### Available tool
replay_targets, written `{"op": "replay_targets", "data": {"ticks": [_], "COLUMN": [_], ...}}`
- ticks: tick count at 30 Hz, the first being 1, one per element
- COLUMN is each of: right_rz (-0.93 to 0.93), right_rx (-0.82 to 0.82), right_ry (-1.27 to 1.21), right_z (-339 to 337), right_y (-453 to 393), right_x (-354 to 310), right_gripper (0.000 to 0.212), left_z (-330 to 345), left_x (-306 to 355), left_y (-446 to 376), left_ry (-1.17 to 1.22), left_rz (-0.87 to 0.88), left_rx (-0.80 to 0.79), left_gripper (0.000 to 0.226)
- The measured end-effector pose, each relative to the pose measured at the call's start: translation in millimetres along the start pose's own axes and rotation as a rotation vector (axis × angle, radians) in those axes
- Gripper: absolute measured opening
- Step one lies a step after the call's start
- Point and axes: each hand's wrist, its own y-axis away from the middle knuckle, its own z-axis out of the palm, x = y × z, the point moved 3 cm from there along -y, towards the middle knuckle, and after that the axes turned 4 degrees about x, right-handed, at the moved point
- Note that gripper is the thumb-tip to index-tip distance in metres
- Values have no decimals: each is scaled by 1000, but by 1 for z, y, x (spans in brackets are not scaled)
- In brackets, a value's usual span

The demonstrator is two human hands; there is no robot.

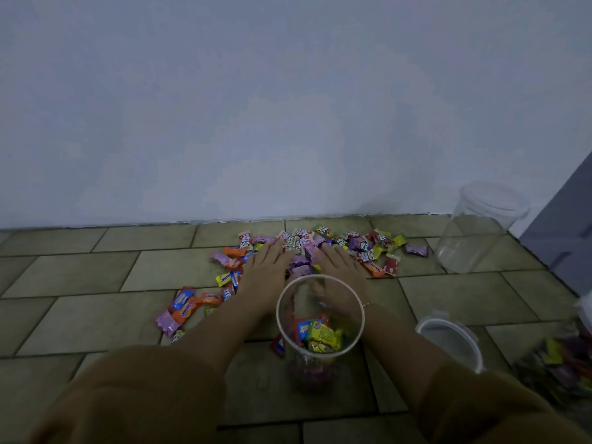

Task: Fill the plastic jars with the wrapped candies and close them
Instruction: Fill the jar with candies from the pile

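Matte olive-brown floor tiles [166, 267], long rectangles with dark grout lines, fill the lower half of the frame and meet a plain pale wall [256, 107] along a rough seam. On them, just above the middle of the frame, lies a loose heap of wrapped candies [362, 245], small crinkly foil packets in purple, orange, yellow, red and blue, trailing down toward the lower left. My left hand [266, 270] and my right hand [339, 270] both rest flat on the near edge of that heap, palms down, fingers [272, 248] straight and close together, holding nothing. Right in front of them, at lower center, stands an open clear plastic jar [320, 322], round-rimmed and smooth, with a few yellow and blue packets at its bottom; part of my right hand shows through its wall. A second clear jar [477, 229], with nothing visible inside, stands at the right edge by the wall, well apart from the heap. A translucent round lid [455, 341] with side clips lies on the tiles at lower right. My brown sleeves [144, 395] fill the bottom corners.
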Motion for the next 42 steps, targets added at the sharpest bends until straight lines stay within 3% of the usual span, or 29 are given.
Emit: {"op": "replay_targets", "data": {"ticks": [3,8,10,12,15,18,21,23,24,29,36,39,42], "right_rz": [24,-51,-53,-48,-67,-12,15,24,54,327,753,737,697], "right_rx": [-47,-124,-114,-8,282,340,446,456,439,405,366,340,280], "right_ry": [22,119,89,44,62,-47,-162,-270,-332,-663,-1479,-1780,-1869], "right_z": [4,10,11,7,6,7,1,-2,-2,-23,-64,-83,-101], "right_y": [-5,-13,-13,-9,-2,3,13,18,20,35,50,54,59], "right_x": [4,14,16,13,12,14,12,14,17,25,22,14,2], "right_gripper": [126,103,93,85,67,44,14,7,13,17,16,14,17], "left_z": [6,16,17,15,12,5,0,-4,-5,-18,-66,-88,-108], "left_x": [-2,-6,-7,-6,-3,1,1,1,1,1,11,17,24], "left_y": [-8,-15,-15,-11,-5,3,11,18,21,37,45,49,53], "left_ry": [-31,-53,-40,3,81,200,275,350,386,593,1196,1561,1807], "left_rz": [24,85,95,104,117,51,6,-16,-36,-204,-515,-579,-590], "left_rx": [1,-15,7,71,177,224,212,212,226,405,618,633,638], "left_gripper": [60,58,68,75,66,37,33,32,30,20,23,17,17]}}
